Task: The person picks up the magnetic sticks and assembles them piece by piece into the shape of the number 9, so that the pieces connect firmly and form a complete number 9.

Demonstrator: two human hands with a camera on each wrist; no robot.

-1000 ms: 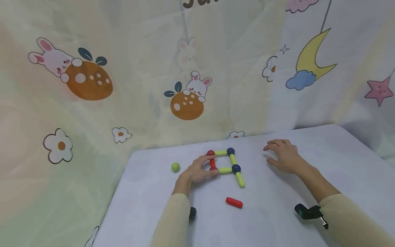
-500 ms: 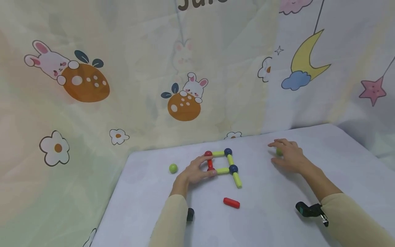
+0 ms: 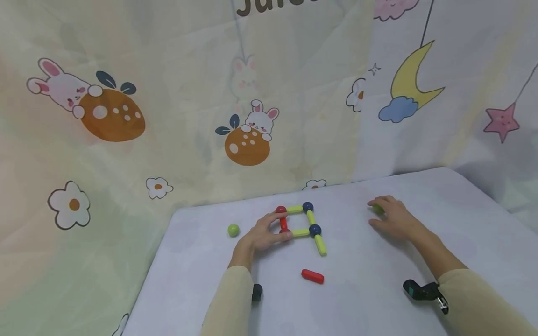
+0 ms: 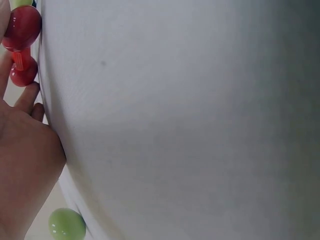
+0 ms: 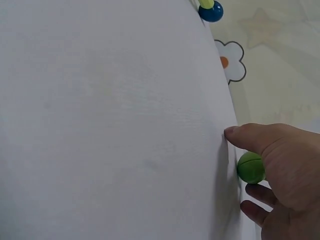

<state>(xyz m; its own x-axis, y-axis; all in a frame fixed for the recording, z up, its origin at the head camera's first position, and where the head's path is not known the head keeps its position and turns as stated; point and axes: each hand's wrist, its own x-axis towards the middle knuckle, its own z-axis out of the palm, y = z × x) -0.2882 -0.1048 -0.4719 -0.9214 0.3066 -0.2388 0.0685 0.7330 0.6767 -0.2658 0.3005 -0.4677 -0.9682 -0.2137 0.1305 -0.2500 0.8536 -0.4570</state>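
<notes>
A flat square of magnetic building sticks and balls (image 3: 300, 232) lies on the table, with red balls on its left, dark blue balls on its right and one yellow-green stick pointing toward me. My left hand (image 3: 261, 234) holds its left side, thumb at the near red ball (image 4: 22, 22) and fingers at the far one. At the right, my right hand (image 3: 395, 219) arches over a green ball (image 3: 378, 209), partly hidden by the fingers. In the right wrist view, the thumb stands apart from that green ball (image 5: 251, 167), and the other fingers are loosely bent beside it.
Left of the left hand sits another green ball (image 3: 233, 230). A loose red stick (image 3: 313, 276) lies nearer to me on the white table (image 3: 357, 289). Behind the table's far edge hangs a printed cloth (image 3: 180, 116).
The right hand has shifted over the right green ball, which was hidden one second ago and then came into sight between thumb and fingers. The left hand stays on the square; the head view turned slightly.
</notes>
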